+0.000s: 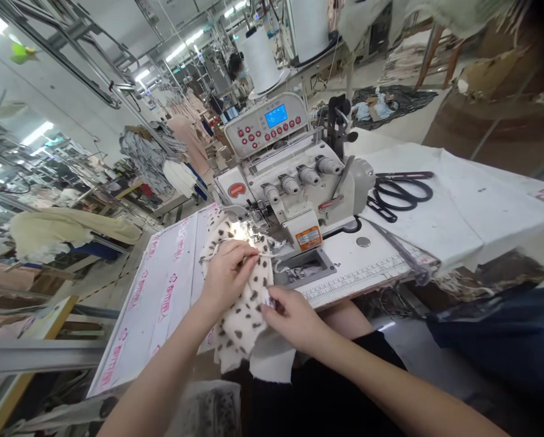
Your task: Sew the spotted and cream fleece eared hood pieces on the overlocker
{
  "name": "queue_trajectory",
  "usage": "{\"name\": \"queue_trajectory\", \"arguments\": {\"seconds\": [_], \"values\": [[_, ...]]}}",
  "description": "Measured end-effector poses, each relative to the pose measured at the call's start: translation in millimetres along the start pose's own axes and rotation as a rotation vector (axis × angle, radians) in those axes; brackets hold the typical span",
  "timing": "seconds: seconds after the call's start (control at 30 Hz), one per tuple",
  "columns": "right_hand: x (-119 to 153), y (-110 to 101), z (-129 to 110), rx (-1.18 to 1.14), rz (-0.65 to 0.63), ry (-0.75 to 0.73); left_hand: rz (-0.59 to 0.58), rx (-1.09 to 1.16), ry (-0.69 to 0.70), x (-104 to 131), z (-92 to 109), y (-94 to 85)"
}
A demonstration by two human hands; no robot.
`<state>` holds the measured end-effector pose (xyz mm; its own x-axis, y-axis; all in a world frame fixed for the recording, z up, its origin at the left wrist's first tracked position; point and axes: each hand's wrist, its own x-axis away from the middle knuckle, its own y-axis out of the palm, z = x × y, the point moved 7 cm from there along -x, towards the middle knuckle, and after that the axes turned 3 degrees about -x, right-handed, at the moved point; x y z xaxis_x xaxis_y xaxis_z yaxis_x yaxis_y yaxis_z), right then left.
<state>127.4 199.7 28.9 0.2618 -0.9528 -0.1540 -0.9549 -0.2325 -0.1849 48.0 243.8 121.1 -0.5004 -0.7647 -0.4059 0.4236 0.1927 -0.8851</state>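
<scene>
A cream fabric piece with dark spots (247,312) runs from under the lit needle area of a white overlock sewing machine (294,182) down over the table's front edge. My left hand (229,270) is closed, its thumb and forefinger pinching the fabric's edge just in front of the machine. Lower and to the right, my right hand (292,318) pinches the same fabric along its right edge, thumb against fingers. A plain white portion (272,358) hangs beneath the spotted cloth.
Black-handled scissors (404,191) lie on the white cloth at the machine's right. A tray opening with scraps (306,270) sits beside the fabric, above a printed ruler strip (367,273). White thread cones (260,60) stand behind the machine. Pink-printed covering (163,285) spans the table's left.
</scene>
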Motion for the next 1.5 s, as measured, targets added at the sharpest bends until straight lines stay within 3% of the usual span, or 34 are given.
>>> {"name": "queue_trajectory", "arguments": {"seconds": [0.13,0.27,0.47,0.7,0.77,0.87,0.97,1.07,1.2,1.33,1.4,1.5], "values": [[12.6,-7.8,-5.7,-0.081,-0.037,0.003,0.002,-0.087,0.069,1.9,12.0,-3.4],[19.0,-13.2,-4.3,-0.111,-0.057,0.035,-0.095,-0.168,0.115,8.2,21.1,-1.5],[18.4,-13.9,1.2,-0.110,-0.024,-0.006,-0.152,-0.226,0.074,14.5,14.4,3.6],[-4.1,-22.3,5.5,-0.093,0.005,-0.025,-0.088,-0.230,0.063,8.3,7.4,0.2],[-5.8,-23.4,6.1,-0.151,-0.008,-0.030,0.021,-0.180,0.129,21.6,20.4,-2.9],[-2.4,-24.8,7.2,-0.258,-0.010,-0.062,0.177,-0.116,0.205,60.9,43.5,4.1],[3.1,-27.8,11.5,-0.297,0.052,-0.086,0.230,-0.150,0.063,98.8,42.9,23.1],[6.6,-28.9,16.3,-0.329,0.113,-0.076,0.261,-0.245,-0.062,117.0,26.9,29.4],[9.4,-28.7,14.4,-0.331,0.135,-0.067,0.219,-0.191,0.004,108.6,15.6,11.7],[12.6,-27.7,11.9,-0.313,0.137,-0.044,0.243,-0.092,0.104,88.8,32.1,-19.5],[12.8,-26.0,12.3,-0.347,0.131,-0.030,0.167,-0.125,0.188,80.4,50.1,-19.3],[9.5,-25.0,10.5,-0.406,0.127,-0.029,-0.022,-0.252,0.300,78.1,72.4,2.4]]}}
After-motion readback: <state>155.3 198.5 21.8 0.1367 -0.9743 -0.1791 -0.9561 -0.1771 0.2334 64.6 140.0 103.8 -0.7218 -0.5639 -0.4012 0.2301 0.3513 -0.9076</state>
